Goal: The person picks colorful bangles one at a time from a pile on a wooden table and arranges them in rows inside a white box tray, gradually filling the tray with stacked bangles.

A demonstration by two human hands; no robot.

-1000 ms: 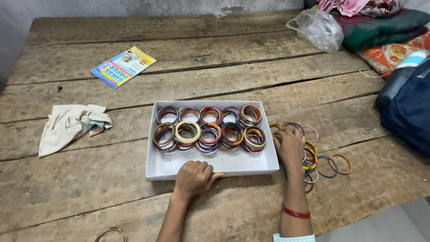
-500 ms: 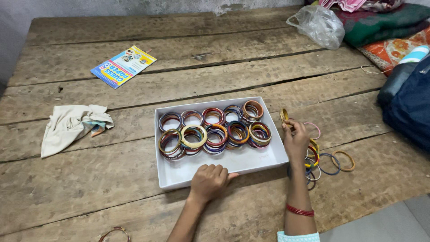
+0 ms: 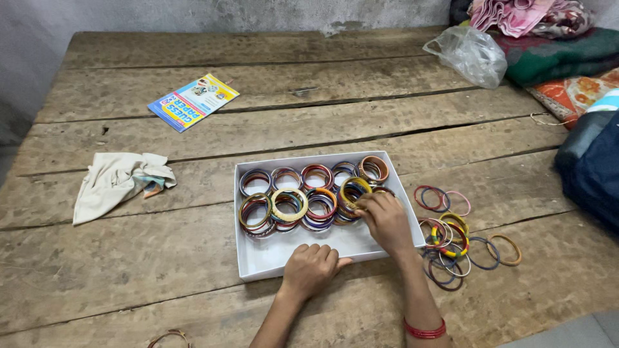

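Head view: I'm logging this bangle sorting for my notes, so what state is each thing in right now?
White box: open, no lid, front part bare.
Bangle stacks: set in two rows inside the box.
Loose bangles: scattered flat on the table beside the box.
Right hand: inside the box, fingers on a bangle stack.
Left hand: resting on the box's front rim.
Cloth: crumpled.
Booklet: closed, lying flat.

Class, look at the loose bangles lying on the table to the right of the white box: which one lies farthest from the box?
The brown-orange bangle at the far right of the scatter. It lies alone on the wood, while the others cluster nearer the white box.
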